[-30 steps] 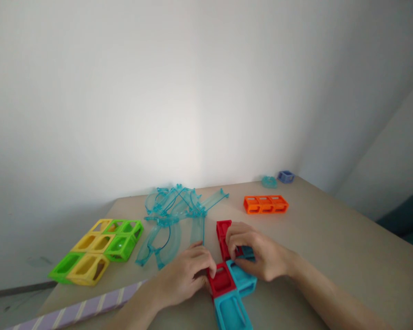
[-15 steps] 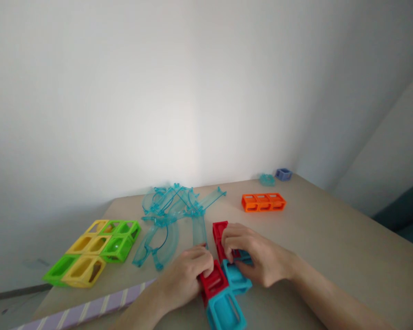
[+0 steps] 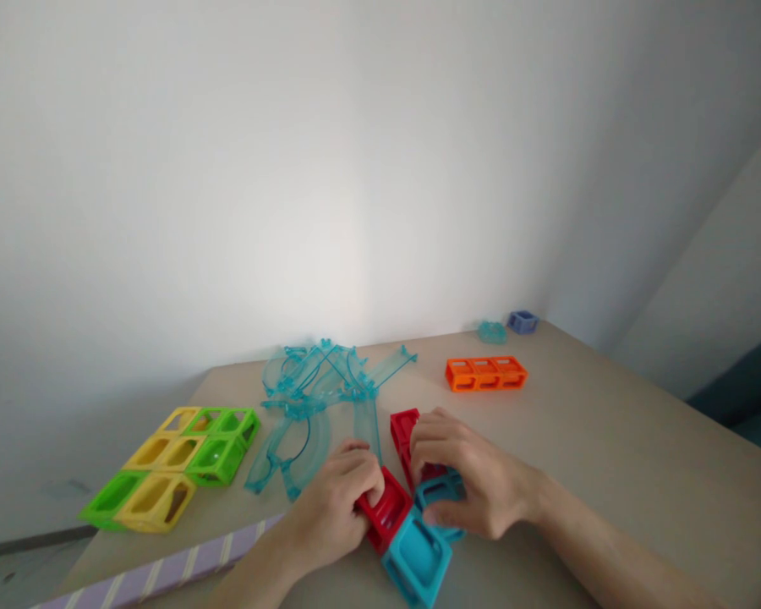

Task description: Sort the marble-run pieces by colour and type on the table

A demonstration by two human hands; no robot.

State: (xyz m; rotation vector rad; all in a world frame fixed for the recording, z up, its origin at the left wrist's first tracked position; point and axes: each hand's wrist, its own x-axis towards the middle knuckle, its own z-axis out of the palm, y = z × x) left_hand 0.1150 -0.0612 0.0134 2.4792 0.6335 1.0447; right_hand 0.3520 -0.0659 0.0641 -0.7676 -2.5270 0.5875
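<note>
— What have you got hold of?

— My left hand [image 3: 352, 495] pinches a red plastic open-framed cube [image 3: 388, 510], finger over its rim. A light-blue plastic open-framed cube [image 3: 418, 551] adjoins its near side. That pair sits nearer me than my landmark, the orange plastic row of three open cells [image 3: 485, 377], and left of it. My right hand [image 3: 469, 474] is curled onto a darker blue plastic frame [image 3: 440, 491], thumb on top; its fingertips are partly hidden. A red plastic strip of open cells [image 3: 404, 431] lies against those fingers.

— How would you handle them well?

— Rims give the best purchase, I'd judge. I'd grip lightly, hold the tops level and turn slowly, since a tilt could catch a corner. Whether the two groups touch there, I can't tell.

— And room?

— Widest right of the orange row, where the beige tabletop [image 3: 609, 474] runs to its right-hand edge. Left of the row, the translucent teal plastic track pieces [image 3: 330, 393] could snag my left knuckles. I can't see the near edge.
</note>
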